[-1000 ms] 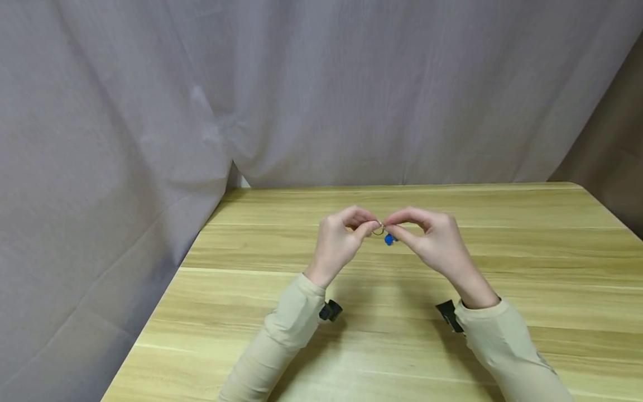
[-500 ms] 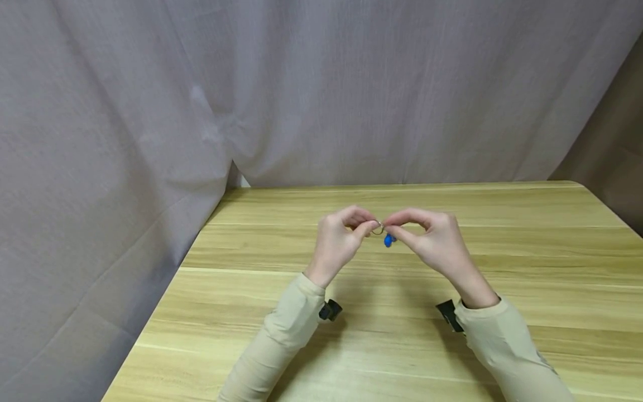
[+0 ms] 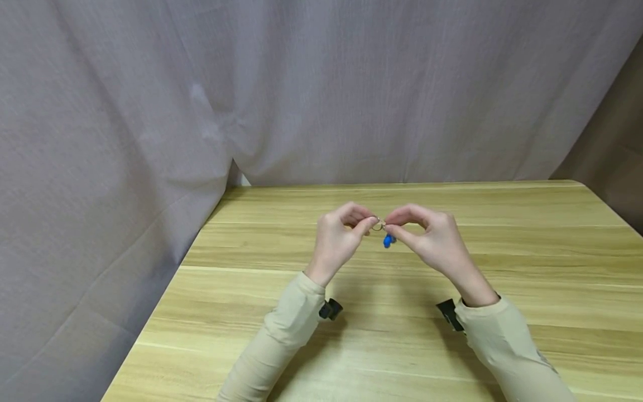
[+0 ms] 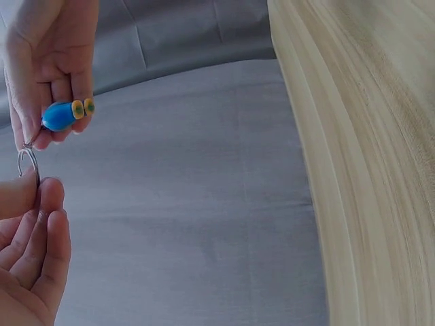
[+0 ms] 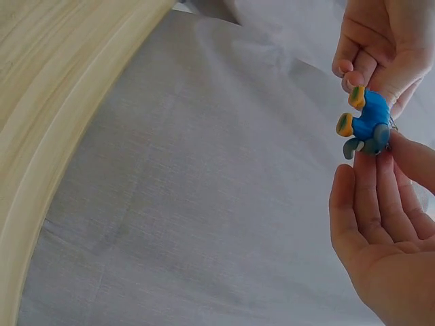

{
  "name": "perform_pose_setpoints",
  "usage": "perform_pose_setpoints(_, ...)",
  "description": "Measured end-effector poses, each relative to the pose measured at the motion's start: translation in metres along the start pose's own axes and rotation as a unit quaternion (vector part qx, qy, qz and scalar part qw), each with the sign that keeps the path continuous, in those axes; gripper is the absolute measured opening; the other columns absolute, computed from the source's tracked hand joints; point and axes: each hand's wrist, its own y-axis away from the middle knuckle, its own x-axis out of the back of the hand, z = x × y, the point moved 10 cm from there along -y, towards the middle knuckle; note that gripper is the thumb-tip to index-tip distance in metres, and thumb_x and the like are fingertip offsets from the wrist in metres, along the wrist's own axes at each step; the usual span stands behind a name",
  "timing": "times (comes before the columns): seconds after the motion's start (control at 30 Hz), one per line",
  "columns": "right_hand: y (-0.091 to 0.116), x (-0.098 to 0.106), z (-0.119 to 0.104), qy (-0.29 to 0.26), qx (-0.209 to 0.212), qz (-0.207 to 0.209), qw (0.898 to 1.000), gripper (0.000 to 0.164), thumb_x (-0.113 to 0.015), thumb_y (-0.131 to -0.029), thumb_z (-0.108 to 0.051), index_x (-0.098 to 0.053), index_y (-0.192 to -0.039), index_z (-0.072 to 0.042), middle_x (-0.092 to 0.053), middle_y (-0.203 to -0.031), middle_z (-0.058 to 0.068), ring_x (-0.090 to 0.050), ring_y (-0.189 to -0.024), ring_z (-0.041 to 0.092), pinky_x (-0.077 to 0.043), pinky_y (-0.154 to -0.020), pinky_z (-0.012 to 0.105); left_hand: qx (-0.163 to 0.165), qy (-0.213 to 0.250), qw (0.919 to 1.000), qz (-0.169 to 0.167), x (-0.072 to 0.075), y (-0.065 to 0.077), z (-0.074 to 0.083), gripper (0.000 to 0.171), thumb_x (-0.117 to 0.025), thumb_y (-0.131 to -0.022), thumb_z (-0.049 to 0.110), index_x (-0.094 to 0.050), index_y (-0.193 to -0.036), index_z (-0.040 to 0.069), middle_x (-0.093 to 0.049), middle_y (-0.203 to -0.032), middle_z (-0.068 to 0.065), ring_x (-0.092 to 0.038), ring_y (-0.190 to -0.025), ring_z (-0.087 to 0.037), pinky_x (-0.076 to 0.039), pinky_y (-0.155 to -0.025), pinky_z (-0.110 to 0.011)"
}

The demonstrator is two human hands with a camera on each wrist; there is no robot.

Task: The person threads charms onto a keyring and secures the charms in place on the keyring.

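Above the wooden table, both hands hold a keychain. Its metal key ring [image 4: 28, 161] is pinched between thumb and fingertips of my left hand [image 3: 337, 237]. From the ring hangs a small blue elephant charm [image 5: 372, 121] with a grey head, a curled trunk and yellow-orange feet. My right hand [image 3: 432, 237] pinches the keychain where the ring meets the charm; its fingertips hide most of that link. In the head view the charm shows as a blue spot just below the right fingertips.
A light wood-grain table [image 3: 392, 357] lies under both forearms. Grey cloth [image 3: 321, 95] hangs behind it and along its left side. Black wrist devices [image 3: 330, 310] sit at both sleeve cuffs.
The left fingertips have shifted slightly up and left, so more of the ring shows between the hands. The blue charm has swung a little left. The right hand stays nearly still.
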Motion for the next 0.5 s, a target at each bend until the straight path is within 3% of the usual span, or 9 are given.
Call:
perform_pose_setpoints(0.33,-0.0017,0.0012,0.0,0.016,-0.004,0.013,1.0,0.01,-0.074,-0.082,0.0,-0.071,-0.09,-0.006,-0.075,-0.083,0.008,-0.058,-0.08,-0.017,-0.043,-0.086,0.002,-0.005,-0.013,0.9989,-0.044,-0.0074,0.0014,0.003,0.007,-0.072,-0.085,0.005,-0.07,-0.086,-0.002,-0.074,-0.077,-0.013,-0.069,-0.064,-0.017,-0.053,-0.062,-0.013)
perform_pose_setpoints(0.5,-0.0024,-0.0004,-0.0027,0.029,0.006,0.006,1.0,0.011,-0.075,-0.081,-0.002,-0.072,-0.089,-0.008,-0.075,-0.083,0.004,-0.059,-0.08,-0.014,-0.043,-0.086,0.003,-0.008,-0.025,0.9986,-0.046,-0.0075,0.001,0.004,0.007,-0.072,-0.085,0.005,-0.07,-0.085,-0.002,-0.074,-0.077,-0.013,-0.068,-0.063,-0.018,-0.052,-0.061,-0.012)
